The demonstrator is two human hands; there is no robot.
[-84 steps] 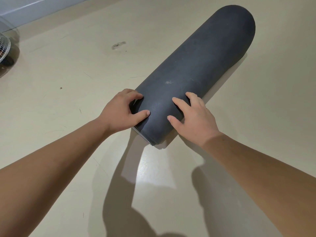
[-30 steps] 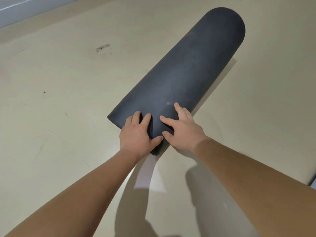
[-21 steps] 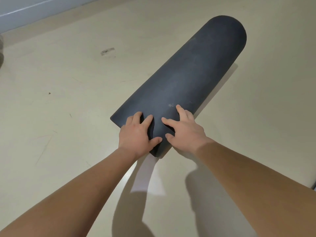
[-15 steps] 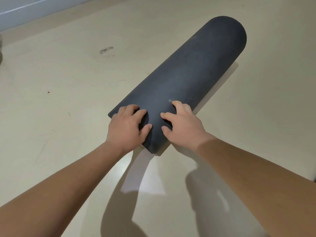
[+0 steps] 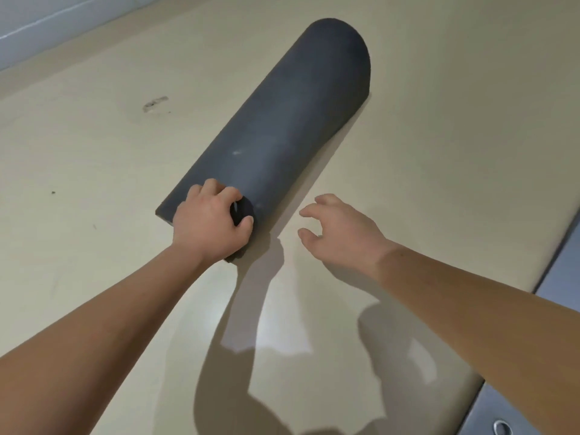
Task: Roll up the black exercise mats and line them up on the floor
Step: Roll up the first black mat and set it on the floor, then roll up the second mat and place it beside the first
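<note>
The black exercise mat (image 5: 282, 127) is lying rolled on the beige floor (image 5: 94, 158), running diagonally away from the person, with its loose outer edge sitting flat on the floor along the roll's left side at the close end. The left hand (image 5: 212, 222) is gripping that close end, fingers curling over the top and the thumb hooking into the roll's open mouth. The right hand (image 5: 340, 230) is hovering just beside the roll on its right, touching nothing, its fingers loosely bent and empty. The danger, as I am judging it, is coming from this one-handed hold: with only the near end pinned (the far end is lying free, well beyond reach), the foam is probably trying to spring open, so the flap could spread and the roll slacken or cone out. A push from this end alone could also swing it askew, spoiling any line.
</note>
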